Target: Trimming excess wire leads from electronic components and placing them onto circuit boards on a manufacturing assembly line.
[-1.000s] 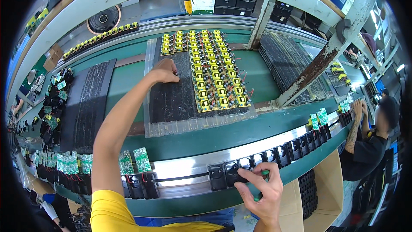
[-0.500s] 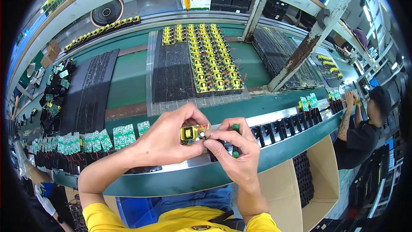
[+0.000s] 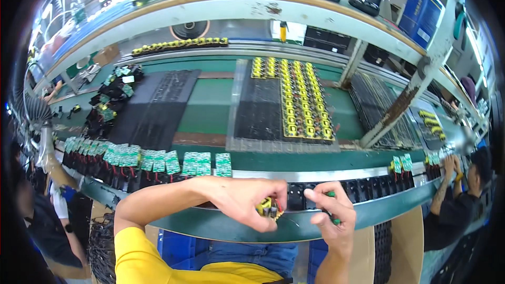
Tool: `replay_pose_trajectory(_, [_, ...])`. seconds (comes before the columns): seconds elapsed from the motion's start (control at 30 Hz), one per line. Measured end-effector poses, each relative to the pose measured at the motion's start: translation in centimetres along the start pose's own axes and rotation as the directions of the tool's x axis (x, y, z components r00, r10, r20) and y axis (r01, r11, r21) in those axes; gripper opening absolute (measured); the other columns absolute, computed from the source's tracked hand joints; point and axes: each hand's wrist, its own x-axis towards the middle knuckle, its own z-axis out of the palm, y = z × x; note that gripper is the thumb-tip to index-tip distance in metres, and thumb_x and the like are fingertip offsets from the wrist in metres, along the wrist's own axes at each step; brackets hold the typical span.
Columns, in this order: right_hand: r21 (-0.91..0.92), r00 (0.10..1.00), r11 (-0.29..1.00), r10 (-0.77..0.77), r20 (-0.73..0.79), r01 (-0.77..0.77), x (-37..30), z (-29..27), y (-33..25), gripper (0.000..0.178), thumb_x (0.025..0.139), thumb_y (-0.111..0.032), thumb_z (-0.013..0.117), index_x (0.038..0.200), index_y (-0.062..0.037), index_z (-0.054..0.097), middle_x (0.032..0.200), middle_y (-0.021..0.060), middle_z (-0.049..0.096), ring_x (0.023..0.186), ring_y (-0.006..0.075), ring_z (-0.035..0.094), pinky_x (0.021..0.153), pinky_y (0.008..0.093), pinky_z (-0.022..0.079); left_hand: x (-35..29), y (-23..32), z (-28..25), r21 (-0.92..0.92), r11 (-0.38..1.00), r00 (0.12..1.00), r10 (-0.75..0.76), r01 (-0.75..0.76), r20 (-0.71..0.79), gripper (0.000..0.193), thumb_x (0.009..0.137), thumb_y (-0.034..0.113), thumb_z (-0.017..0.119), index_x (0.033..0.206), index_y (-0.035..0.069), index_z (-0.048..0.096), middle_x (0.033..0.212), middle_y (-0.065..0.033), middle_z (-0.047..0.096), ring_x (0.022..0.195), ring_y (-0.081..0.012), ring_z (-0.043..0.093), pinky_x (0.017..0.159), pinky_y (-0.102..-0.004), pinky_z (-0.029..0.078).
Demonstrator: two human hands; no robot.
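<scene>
My left hand (image 3: 239, 200) is closed around a small circuit board (image 3: 269, 209) with a yellow transformer, dark cylindrical parts and a red wire. Its fingers cover much of the board. To the right, my right hand (image 3: 336, 215) has its thumb and forefinger spread apart, off the board. Tucked in its other fingers is a green-ended tool (image 3: 336, 221), mostly hidden, so its exact kind does not show. Just beyond both hands runs a row of black plastic cases (image 3: 297, 195) along the bench's metal rail.
Yellow-transformer boards (image 3: 300, 108) lie in a panel on a black mat. Green circuit boards (image 3: 197, 163) stand along the rail at left. A rusty white post (image 3: 397, 108) rises at right. Cardboard boxes (image 3: 407, 242) stand below the bench edge. A co-worker (image 3: 455, 205) works at far right.
The view has shifted, so the bench appears farther right and lower. My right thumb and forefinger have come away from the board and opened. The board is tilted in my left hand.
</scene>
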Motion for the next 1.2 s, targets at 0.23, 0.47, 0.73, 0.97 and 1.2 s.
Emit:
replay_pose_trajectory(0.23, [0.001,0.961,0.992,-0.124,0.247,0.128,1.8,1.4,1.3,0.025,0.087,-0.003,0.09,0.113,-0.0044,0.09,0.111,0.0085,0.065,0.087,0.0174,0.057,0.075,0.0279,0.046,0.4,0.8,1.1,0.208,0.978,1.0,0.003,0.004,-0.03,0.042,0.094,0.03,0.088,0.113,0.003,0.063,0.104,-0.0107,0.074,0.083,-0.0233,0.066,0.07,-0.0389,0.055])
replay_pose_trajectory(0.47, [0.242,0.969,0.953,0.216,-0.119,-0.183,0.4,2.3,1.5,0.021,0.092,0.002,0.085,0.113,-0.0003,0.09,0.111,0.0065,0.067,0.087,0.0153,0.058,0.072,0.0266,0.047,1.4,0.1,3.8,0.795,0.606,0.774,0.497,0.013,-0.392,0.034,0.101,0.028,0.085,0.113,0.004,0.065,0.101,-0.0094,0.075,0.077,-0.018,0.065,0.065,-0.0321,0.054])
replay_pose_trajectory(0.73, [0.399,0.989,0.916,0.012,-0.146,0.048,-1.9,0.8,4.0,0.026,0.09,0.007,0.085,0.114,-0.002,0.09,0.113,0.007,0.069,0.088,0.0173,0.059,0.077,0.0291,0.048,2.8,-1.5,3.1,-0.476,0.868,0.974,0.033,-0.139,-0.222,0.019,0.111,0.025,0.079,0.115,0.007,0.076,0.093,-0.0028,0.078,0.066,-0.0086,0.062,0.059,-0.0243,0.052])
replay_pose_trajectory(0.97, [-0.494,0.994,0.869,-0.049,-0.1,-0.006,-2.4,-0.2,3.7,0.032,0.085,-0.006,0.094,0.117,-0.0105,0.091,0.114,0.0079,0.069,0.087,0.0214,0.06,0.076,0.0322,0.051,3.1,-1.1,1.3,-0.079,0.997,0.912,-0.028,-0.005,-0.41,0.012,0.103,0.014,0.081,0.103,0.002,0.08,0.093,-0.0044,0.08,0.081,-0.0153,0.068,0.076,-0.0312,0.056])
replay_pose_trajectory(1.2, [-0.774,0.995,0.632,-0.044,-0.087,-0.04,-4.1,0.2,6.3,0.025,0.086,-0.018,0.097,0.11,-0.0156,0.092,0.116,0.0046,0.069,0.094,0.0222,0.06,0.081,0.0346,0.052,7.1,-4.5,1.6,0.137,0.977,0.872,-0.079,0.164,-0.483,0.008,0.097,0.008,0.082,0.099,0.001,0.08,0.093,-0.0062,0.08,0.082,-0.0182,0.068,0.078,-0.0319,0.054])
